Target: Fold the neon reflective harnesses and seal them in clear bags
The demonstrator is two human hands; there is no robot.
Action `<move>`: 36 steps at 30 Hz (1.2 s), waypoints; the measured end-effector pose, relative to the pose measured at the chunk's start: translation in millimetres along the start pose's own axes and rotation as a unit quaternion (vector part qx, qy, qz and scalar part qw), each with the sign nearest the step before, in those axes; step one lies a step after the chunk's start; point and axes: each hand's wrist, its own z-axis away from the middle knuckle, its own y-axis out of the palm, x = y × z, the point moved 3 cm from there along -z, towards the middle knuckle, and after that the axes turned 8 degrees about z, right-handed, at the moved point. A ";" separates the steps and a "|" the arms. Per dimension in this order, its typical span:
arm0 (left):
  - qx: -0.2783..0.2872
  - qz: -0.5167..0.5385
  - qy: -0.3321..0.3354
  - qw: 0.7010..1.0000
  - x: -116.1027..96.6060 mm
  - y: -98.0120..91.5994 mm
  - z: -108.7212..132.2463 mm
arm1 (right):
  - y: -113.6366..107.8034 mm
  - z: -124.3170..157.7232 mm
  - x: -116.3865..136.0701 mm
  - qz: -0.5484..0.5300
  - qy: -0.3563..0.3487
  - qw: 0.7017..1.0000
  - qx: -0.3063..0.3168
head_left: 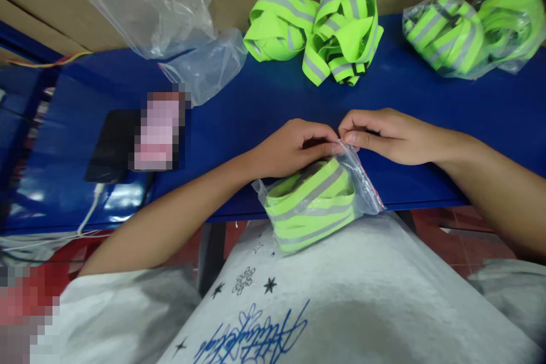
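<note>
A clear zip bag (362, 179) lies at the table's front edge, partly over the lap. Inside it is a folded neon-yellow reflective strap (315, 205) with grey stripes. My left hand (298, 145) pinches the far corner of the bag's zip end between thumb and fingers. Close beside it, my right hand (379, 133) pinches the same corner, its fingertips nearly touching the left ones. The bag's red-edged zip runs from there towards me, down to the right. Whether the zip is closed along its length cannot be made out.
Two loose bundles of reflective strap (279, 23) (345, 28) lie at the back of the blue table (239, 125). Bagged straps (447, 34) sit back right. Clear plastic bags (157, 17) lie back left, near a blurred phone (157, 131) and a black device (111, 145) with a white cable.
</note>
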 end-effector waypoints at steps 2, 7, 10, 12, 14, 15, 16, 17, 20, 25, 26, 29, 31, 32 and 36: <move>0.004 -0.012 -0.001 1.000 0.0 0.3 0.5 | -5.1 1.5 0.1 0.016 0.008 1.000 -0.021; 0.003 -0.034 0.014 0.999 1.1 -0.4 1.5 | -13.1 6.1 5.1 -0.011 0.019 0.999 -0.037; 0.008 -0.057 0.024 0.998 2.6 -1.2 1.3 | -8.0 6.1 8.0 -0.021 0.017 1.000 0.011; 0.014 -0.066 0.028 0.997 3.3 -1.5 1.2 | -5.1 5.4 7.7 -0.027 0.026 0.999 0.029; 0.023 -0.067 0.031 0.997 3.2 -1.3 1.3 | -3.0 4.9 6.9 -0.045 0.032 0.997 0.050; 0.027 -0.067 0.033 0.997 2.9 -1.1 1.4 | -2.6 4.9 6.7 -0.050 0.034 0.996 0.058; 0.029 -0.066 0.037 0.997 2.4 -0.9 1.6 | -2.7 5.1 6.6 -0.049 0.034 0.996 0.062; 0.029 -0.067 0.041 0.996 1.9 -0.7 1.8 | -3.2 5.3 6.8 -0.044 0.034 0.997 0.061; 0.021 -0.073 0.048 0.996 0.5 -0.5 2.2 | -4.1 7.0 7.7 -0.022 0.036 0.997 0.060; 0.000 -0.063 0.029 0.998 0.7 0.3 2.8 | -5.4 9.3 12.6 0.004 0.011 1.000 0.025; -0.014 -0.058 0.026 0.998 0.9 0.0 3.0 | -6.4 9.4 14.2 0.017 -0.004 1.000 0.007; -0.074 -0.054 0.022 0.996 2.1 -2.0 4.3 | -8.0 9.1 16.6 0.057 -0.031 0.998 -0.024; -0.114 -0.065 0.024 0.991 3.1 -3.7 5.4 | -7.9 8.1 15.2 0.069 -0.027 0.996 -0.043; -0.131 -0.072 0.025 0.988 3.3 -4.3 6.1 | -7.4 7.4 14.0 0.073 -0.020 0.995 -0.057; -0.164 -0.106 0.032 0.980 0.5 -3.2 8.2 | 1.0 3.8 12.9 0.083 -0.001 0.991 -0.107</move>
